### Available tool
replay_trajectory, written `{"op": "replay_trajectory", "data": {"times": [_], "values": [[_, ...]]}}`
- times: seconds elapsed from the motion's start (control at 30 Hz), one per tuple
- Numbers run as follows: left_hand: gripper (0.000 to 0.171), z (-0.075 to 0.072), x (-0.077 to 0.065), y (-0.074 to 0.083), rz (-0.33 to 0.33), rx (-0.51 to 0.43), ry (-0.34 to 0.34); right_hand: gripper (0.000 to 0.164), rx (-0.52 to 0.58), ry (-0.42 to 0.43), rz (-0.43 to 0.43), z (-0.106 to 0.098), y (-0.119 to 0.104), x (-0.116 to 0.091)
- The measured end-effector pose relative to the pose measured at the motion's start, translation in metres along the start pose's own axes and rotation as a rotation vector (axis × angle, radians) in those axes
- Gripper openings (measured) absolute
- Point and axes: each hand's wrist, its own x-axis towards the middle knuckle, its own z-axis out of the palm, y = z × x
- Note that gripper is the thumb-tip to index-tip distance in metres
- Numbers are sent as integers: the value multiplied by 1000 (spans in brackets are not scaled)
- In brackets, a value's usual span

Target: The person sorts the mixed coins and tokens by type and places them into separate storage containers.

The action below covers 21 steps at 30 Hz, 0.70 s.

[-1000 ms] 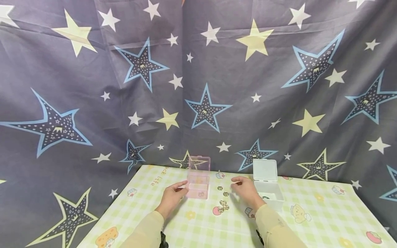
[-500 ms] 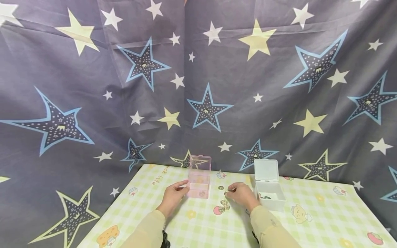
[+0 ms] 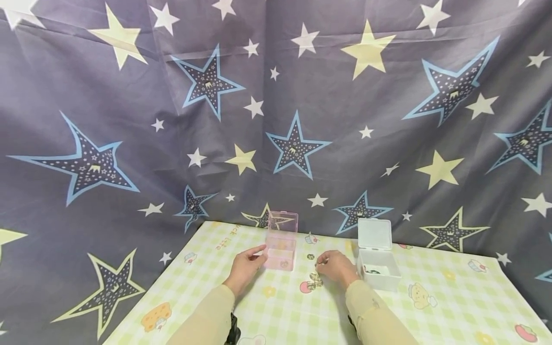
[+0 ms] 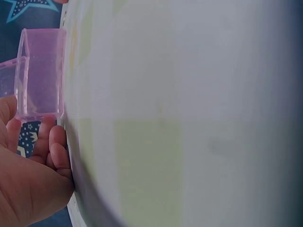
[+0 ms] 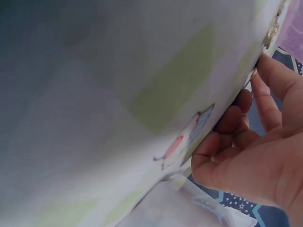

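My left hand (image 3: 245, 269) holds the left side of an open, see-through pink plastic box (image 3: 278, 264). In the left wrist view, thumb and fingers meet the near end of the pink box (image 4: 43, 71). My right hand (image 3: 337, 268) is low over the cloth, right of several small round gold-and-dark pieces (image 3: 316, 281). Its thumb and index finger pinch one small round metallic piece (image 5: 253, 73), mostly hidden by the fingertips. Another single piece (image 3: 310, 257) lies farther back, between the pink box and the right hand.
A white plastic box (image 3: 380, 281) with its lid raised stands right of the right hand; a small dark-green item (image 3: 373, 271) lies inside. Green-checked cloth (image 3: 289, 311) covers the table. A star-patterned curtain (image 3: 241, 115) hangs behind.
My right hand has moved left from beside the white box to the loose pieces and now pinches one. The left hand stays at the pink box. The head view has shifted slightly.
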Motion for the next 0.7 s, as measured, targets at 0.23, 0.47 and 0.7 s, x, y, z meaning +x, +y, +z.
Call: {"op": "replay_trajectory", "data": {"times": [0.23,0.47,0.7], "values": [[38,0,1,-1,3,4,6,12,-28,-42,7,-1,-1,5],[38,-1,-5,4,9,0,0,10,-68,-90,-51,-5,-3,6],[38,-4,-4,3,16,-3,-5,12,-59,-64,-52,-2,-4,8]]}}
